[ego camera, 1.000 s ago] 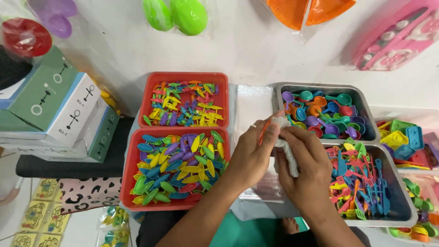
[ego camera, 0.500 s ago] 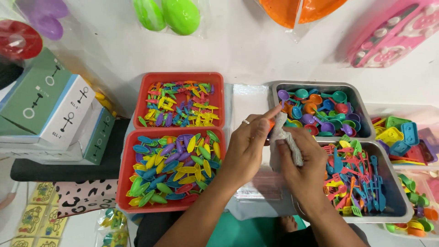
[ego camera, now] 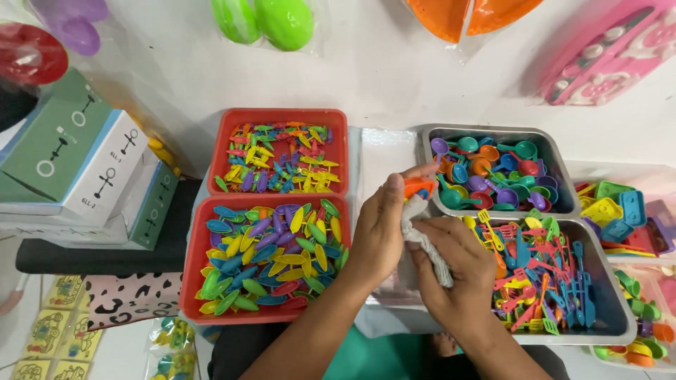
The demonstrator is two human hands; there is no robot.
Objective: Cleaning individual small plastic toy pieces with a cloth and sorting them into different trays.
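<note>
A small orange plastic toy piece (ego camera: 420, 187) sits pinched at the fingertips of the left hand (ego camera: 380, 232), right up against a crumpled white cloth (ego camera: 424, 239) that the right hand (ego camera: 458, 274) has its fingers wrapped around. Both hands are closed on their stuff, touching each other, and the toy piece pokes out just above the cloth, over the gap between the trays.

Containers are the fun part. Just right of the hands, the upper grey metal tray (ego camera: 556, 165) is full of little plastic spoons and ladles in teal, purple and orange. The lower grey metal tray (ego camera: 611, 295) below it holds tiny forks and spatulas, mostly red, blue and yellow. On the left, the near red plastic tray (ego camera: 193, 267) is piled with leaf-shaped pieces in blue, yellow, green and purple, and the far red plastic tray (ego camera: 220, 151) has smaller mixed-colour bits, too small to tell what.

Stacked green and white cardboard boxes (ego camera: 77, 169) sit far left, well apart from the hands.
</note>
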